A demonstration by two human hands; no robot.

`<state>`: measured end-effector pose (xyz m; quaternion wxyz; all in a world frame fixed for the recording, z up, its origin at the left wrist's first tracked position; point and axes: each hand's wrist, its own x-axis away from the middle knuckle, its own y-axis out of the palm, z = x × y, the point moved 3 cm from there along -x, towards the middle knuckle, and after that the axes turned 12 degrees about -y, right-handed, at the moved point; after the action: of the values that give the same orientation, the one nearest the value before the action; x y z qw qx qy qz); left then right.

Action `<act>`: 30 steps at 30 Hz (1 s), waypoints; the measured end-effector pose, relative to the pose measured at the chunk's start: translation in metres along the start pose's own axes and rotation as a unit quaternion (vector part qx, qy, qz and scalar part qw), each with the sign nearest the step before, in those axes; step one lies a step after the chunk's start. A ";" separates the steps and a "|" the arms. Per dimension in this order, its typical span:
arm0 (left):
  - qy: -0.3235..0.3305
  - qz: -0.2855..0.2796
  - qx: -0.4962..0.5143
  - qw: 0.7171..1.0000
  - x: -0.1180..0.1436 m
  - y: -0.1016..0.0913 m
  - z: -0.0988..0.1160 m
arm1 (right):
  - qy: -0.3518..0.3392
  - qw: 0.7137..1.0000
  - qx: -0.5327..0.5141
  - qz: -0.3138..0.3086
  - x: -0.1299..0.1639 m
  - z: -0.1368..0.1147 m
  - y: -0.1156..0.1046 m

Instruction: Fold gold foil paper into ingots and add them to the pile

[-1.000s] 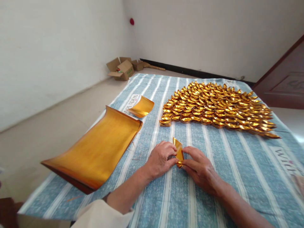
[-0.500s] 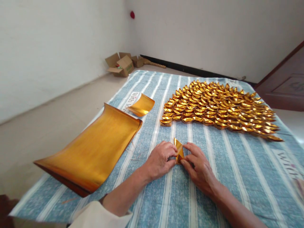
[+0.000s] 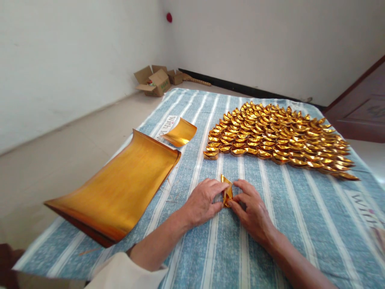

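Observation:
A small piece of folded gold foil paper (image 3: 227, 193) stands between my two hands on the striped cloth, its pointed tip toward the far side. My left hand (image 3: 206, 200) grips its left edge, with a finger laid over the upper part. On the other side, my right hand (image 3: 252, 208) pinches the lower right with thumb and fingers. Beyond my hands, many folded gold paper ingots (image 3: 276, 136) sit in tight rows. To the left lies a curling stack of gold foil paper sheets (image 3: 120, 188), with a smaller gold sheet (image 3: 181, 132) behind it.
The blue and white striped cloth (image 3: 192, 249) covers the table. Open cardboard boxes (image 3: 156, 82) stand on the floor by the far corner. A dark red wooden panel (image 3: 361, 104) is at the right, and white walls rise behind.
My left fingers have shifted right across the folded foil paper, and its lower part looks more folded in. My right hand has barely moved. The view has shifted slightly.

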<state>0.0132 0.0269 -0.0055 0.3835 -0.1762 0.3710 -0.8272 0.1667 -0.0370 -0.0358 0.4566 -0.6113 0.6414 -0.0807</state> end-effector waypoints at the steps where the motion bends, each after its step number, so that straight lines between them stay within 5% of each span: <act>1: -0.003 0.000 -0.001 1.000 0.000 0.000 0.000 | 0.001 1.000 0.000 0.000 0.000 0.000 0.000; 30: -0.037 0.054 -0.031 0.997 0.001 0.011 0.000 | -0.025 0.999 0.044 -0.017 -0.004 0.000 0.000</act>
<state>0.0186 0.0217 -0.0138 0.4359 -0.1980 0.3906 -0.7863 0.1663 -0.0339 -0.0336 0.4969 -0.6037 0.6151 -0.1015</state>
